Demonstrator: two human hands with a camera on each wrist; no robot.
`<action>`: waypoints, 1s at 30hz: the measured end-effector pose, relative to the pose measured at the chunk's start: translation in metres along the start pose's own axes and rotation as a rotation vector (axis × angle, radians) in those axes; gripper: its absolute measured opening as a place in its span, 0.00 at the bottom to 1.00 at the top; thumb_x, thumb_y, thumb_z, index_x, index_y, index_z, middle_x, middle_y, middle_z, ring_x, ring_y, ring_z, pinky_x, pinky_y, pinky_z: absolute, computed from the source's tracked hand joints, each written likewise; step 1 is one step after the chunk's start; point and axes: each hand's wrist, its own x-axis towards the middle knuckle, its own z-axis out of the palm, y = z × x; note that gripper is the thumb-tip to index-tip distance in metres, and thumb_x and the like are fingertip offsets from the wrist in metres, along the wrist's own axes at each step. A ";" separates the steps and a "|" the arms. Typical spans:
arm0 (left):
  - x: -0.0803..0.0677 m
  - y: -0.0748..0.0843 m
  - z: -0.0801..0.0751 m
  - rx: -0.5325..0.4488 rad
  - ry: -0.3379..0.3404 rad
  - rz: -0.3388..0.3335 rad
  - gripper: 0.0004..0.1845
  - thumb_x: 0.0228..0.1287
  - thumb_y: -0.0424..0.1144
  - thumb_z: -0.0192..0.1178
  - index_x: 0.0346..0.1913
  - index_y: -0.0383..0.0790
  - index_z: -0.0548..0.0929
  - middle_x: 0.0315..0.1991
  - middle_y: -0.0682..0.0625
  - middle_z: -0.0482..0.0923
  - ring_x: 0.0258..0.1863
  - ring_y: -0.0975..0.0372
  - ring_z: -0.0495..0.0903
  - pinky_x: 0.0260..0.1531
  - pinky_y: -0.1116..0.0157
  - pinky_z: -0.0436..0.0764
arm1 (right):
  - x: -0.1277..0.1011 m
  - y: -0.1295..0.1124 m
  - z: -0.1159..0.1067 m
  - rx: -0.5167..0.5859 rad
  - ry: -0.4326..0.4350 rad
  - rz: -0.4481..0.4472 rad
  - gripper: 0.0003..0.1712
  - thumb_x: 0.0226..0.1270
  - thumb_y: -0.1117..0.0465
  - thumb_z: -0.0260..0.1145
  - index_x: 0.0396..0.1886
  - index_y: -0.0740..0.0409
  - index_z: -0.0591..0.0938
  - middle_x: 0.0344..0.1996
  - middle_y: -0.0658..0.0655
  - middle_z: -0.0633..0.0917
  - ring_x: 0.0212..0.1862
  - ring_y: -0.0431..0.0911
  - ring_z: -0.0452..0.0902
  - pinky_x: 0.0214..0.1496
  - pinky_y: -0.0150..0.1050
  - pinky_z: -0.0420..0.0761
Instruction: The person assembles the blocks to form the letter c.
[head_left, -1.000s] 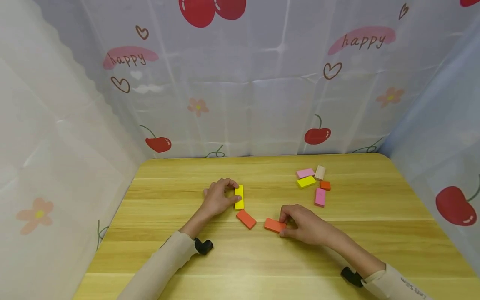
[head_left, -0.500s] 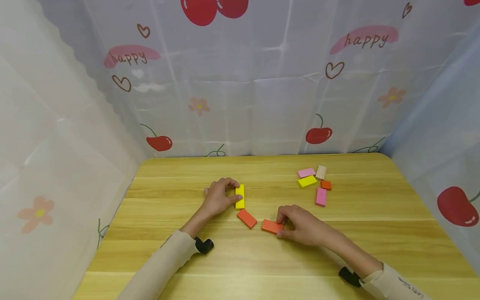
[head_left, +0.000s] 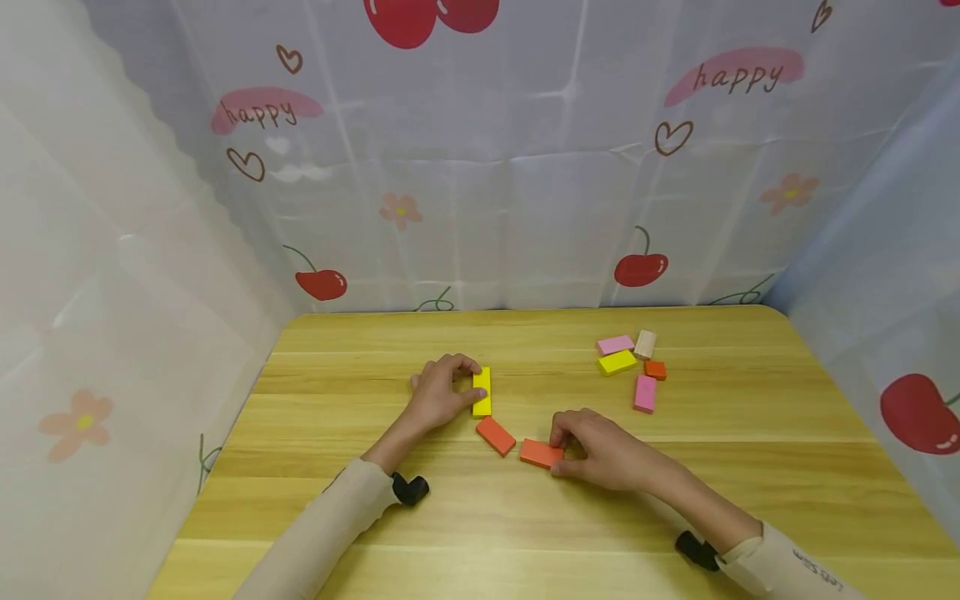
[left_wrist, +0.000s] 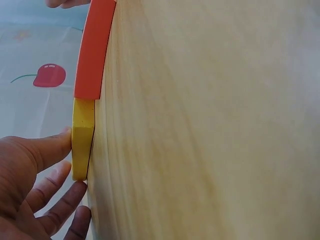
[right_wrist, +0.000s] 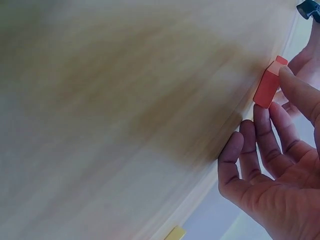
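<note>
I counted two yellow blocks, three orange, two pink, one beige, my left hand [head_left: 438,392] pinched a yellow block [head_left: 482,392], my right hand [head_left: 600,450] gripped an orange block [head_left: 538,453]

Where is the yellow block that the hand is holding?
In the head view, the yellow block lies near the middle of the wooden table, pinched by the left hand, just behind the loose orange block.

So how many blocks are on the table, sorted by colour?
Orange: 3, at and
Yellow: 2, at and
Pink: 2, at and
Beige: 1, at
Total: 8 blocks
</note>
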 end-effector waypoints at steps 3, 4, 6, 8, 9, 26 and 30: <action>0.000 0.000 0.000 -0.001 0.001 -0.002 0.16 0.67 0.47 0.77 0.54 0.53 0.87 0.56 0.53 0.85 0.57 0.51 0.76 0.60 0.43 0.58 | 0.001 -0.001 0.000 -0.001 0.005 -0.014 0.14 0.67 0.51 0.80 0.41 0.44 0.81 0.38 0.41 0.83 0.45 0.41 0.75 0.51 0.37 0.75; 0.000 0.000 -0.001 -0.001 0.002 -0.003 0.16 0.67 0.47 0.77 0.54 0.53 0.87 0.56 0.53 0.85 0.57 0.51 0.76 0.61 0.42 0.58 | 0.002 -0.001 0.000 -0.001 0.004 -0.019 0.14 0.67 0.51 0.80 0.41 0.44 0.81 0.38 0.42 0.83 0.45 0.42 0.75 0.51 0.37 0.75; 0.000 0.000 -0.001 0.000 0.003 -0.003 0.16 0.67 0.48 0.77 0.54 0.53 0.87 0.56 0.53 0.85 0.58 0.51 0.76 0.61 0.42 0.58 | 0.003 -0.001 -0.001 0.001 -0.001 -0.018 0.14 0.68 0.50 0.80 0.41 0.44 0.81 0.38 0.42 0.83 0.45 0.42 0.75 0.51 0.38 0.75; 0.000 -0.001 0.000 0.004 0.002 -0.003 0.16 0.67 0.48 0.77 0.54 0.53 0.87 0.56 0.53 0.85 0.58 0.51 0.76 0.61 0.42 0.58 | 0.004 -0.002 -0.001 0.006 -0.009 -0.013 0.14 0.68 0.50 0.80 0.41 0.44 0.81 0.38 0.42 0.83 0.45 0.42 0.75 0.52 0.38 0.76; 0.000 -0.001 0.000 0.005 0.001 -0.004 0.16 0.67 0.48 0.77 0.54 0.53 0.87 0.56 0.53 0.85 0.58 0.51 0.76 0.61 0.41 0.58 | 0.004 -0.002 -0.001 0.009 -0.014 -0.009 0.14 0.68 0.50 0.80 0.41 0.45 0.81 0.39 0.42 0.83 0.45 0.42 0.75 0.52 0.38 0.76; 0.001 -0.002 0.003 -0.001 0.009 -0.006 0.16 0.67 0.48 0.77 0.54 0.54 0.87 0.55 0.53 0.85 0.57 0.51 0.76 0.60 0.43 0.58 | 0.005 -0.005 0.001 0.013 -0.012 -0.014 0.14 0.68 0.50 0.80 0.42 0.44 0.81 0.40 0.42 0.83 0.47 0.41 0.75 0.54 0.40 0.77; 0.001 -0.002 0.003 0.007 0.011 -0.006 0.16 0.67 0.48 0.77 0.54 0.54 0.87 0.55 0.53 0.85 0.57 0.52 0.77 0.60 0.43 0.58 | 0.005 -0.005 0.002 0.008 -0.008 -0.016 0.14 0.68 0.51 0.80 0.42 0.44 0.81 0.40 0.42 0.83 0.48 0.42 0.76 0.55 0.40 0.77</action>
